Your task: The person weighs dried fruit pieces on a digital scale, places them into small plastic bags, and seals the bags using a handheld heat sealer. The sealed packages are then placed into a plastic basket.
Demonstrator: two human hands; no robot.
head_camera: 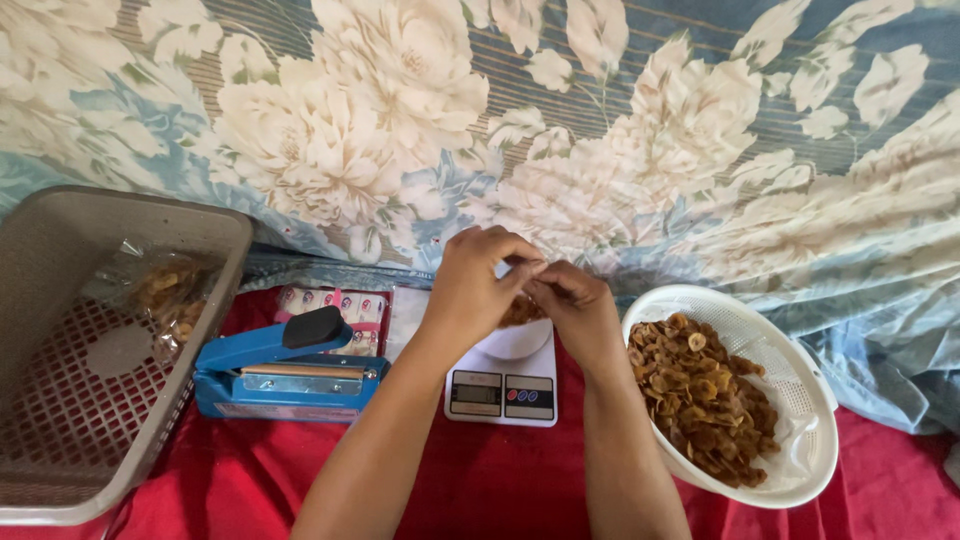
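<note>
Both forearms rise from the bottom edge of the head view and meet over a small digital scale (pixel 503 385) set on the red cloth (pixel 480 490). On that scale sits a white dish, and above it the left hand (pixel 470 290) and right hand (pixel 580 315) come together, fingertips pinched on what looks like a small clear bag of brown chips (pixel 520 310); the bag is mostly hidden behind the fingers, so its mouth cannot be made out. Each hand is clenched lightly on it, wrists bent inward, knuckles up. By the look of it the portion is being weighed or its bag gathered shut, and any further handling would call for a steady two-handed grip so nothing spills. Just right of the scale stands a white basket (pixel 800 480) heaped with the same brown chips. To the left lies a blue heat sealer (pixel 285 375), and beyond it a grey crate (pixel 60 470) holding one filled bag (pixel 165 290). Behind everything hangs a flowered cloth (pixel 600 130).
</note>
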